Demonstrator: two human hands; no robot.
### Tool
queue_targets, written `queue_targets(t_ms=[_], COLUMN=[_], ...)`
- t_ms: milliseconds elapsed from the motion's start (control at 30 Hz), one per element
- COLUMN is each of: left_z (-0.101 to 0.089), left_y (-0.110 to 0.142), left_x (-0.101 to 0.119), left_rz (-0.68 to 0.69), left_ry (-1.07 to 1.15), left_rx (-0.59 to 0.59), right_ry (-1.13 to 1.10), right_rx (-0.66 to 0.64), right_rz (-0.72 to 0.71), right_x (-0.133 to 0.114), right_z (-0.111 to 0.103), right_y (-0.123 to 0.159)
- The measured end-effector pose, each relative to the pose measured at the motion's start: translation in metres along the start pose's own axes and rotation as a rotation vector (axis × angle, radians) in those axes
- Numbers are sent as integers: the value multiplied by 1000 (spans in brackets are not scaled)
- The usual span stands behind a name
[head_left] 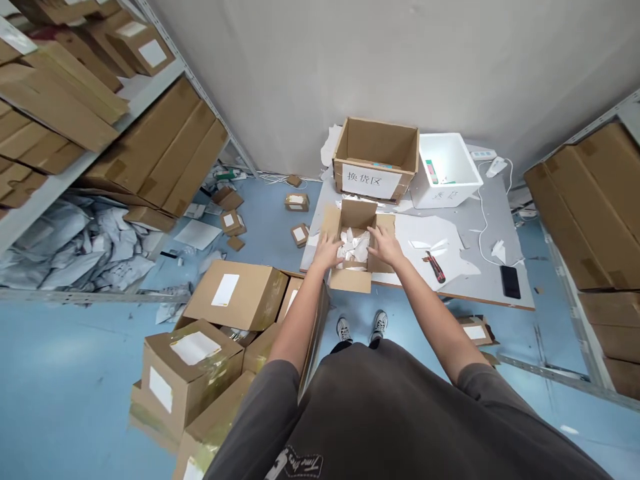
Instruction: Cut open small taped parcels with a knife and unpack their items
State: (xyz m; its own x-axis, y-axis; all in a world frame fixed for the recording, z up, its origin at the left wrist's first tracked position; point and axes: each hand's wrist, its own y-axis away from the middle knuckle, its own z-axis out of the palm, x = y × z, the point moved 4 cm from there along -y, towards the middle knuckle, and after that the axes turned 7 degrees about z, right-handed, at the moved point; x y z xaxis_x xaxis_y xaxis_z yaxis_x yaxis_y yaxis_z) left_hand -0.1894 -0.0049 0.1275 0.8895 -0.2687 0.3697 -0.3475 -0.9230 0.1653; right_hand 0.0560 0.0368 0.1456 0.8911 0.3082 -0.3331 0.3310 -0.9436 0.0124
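Observation:
On the table edge in front of me is an open cardboard box (359, 215) with its flaps folded outward. Crumpled white paper (354, 245) lies inside and hides whatever is under it. My left hand (328, 251) rests over the left side of the box, fingers apart, the thumb reaching in toward the paper. At the right side, my right hand (384, 245) lies over the flap with spread fingertips pointing inward. Neither hand visibly holds anything. A red and black utility knife (435, 267) lies on white paper to the right of the box.
Behind stand a larger labelled carton (370, 180) and a white bin (445, 193). A phone (511, 282) lies near the table's right corner, by a white cable. Stacked cartons (235, 283) fill the floor at left. Loaded shelves (150, 73) flank both sides.

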Motion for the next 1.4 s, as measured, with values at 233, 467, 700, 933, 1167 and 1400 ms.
queue_targets(t_ms=[233, 467, 700, 933, 1167, 1400], left_z=[72, 82, 56, 37, 32, 31], left_y=[24, 40, 54, 57, 54, 50], left_x=[-5, 2, 19, 41, 54, 63], left_rz=[-28, 61, 144, 159, 146, 142], left_ry=[-40, -16, 1, -6, -16, -9], left_rx=[-144, 73, 243, 294, 217, 174], right_ry=[-6, -69, -45, -68, -72, -55], right_rx=[-204, -64, 87, 165, 119, 128], right_rz=[108, 33, -34, -50, 18, 46], right_x=[15, 19, 18, 21, 25, 29], right_z=[97, 104, 61, 36, 20, 12], right_y=[64, 78, 94, 102, 111, 118])
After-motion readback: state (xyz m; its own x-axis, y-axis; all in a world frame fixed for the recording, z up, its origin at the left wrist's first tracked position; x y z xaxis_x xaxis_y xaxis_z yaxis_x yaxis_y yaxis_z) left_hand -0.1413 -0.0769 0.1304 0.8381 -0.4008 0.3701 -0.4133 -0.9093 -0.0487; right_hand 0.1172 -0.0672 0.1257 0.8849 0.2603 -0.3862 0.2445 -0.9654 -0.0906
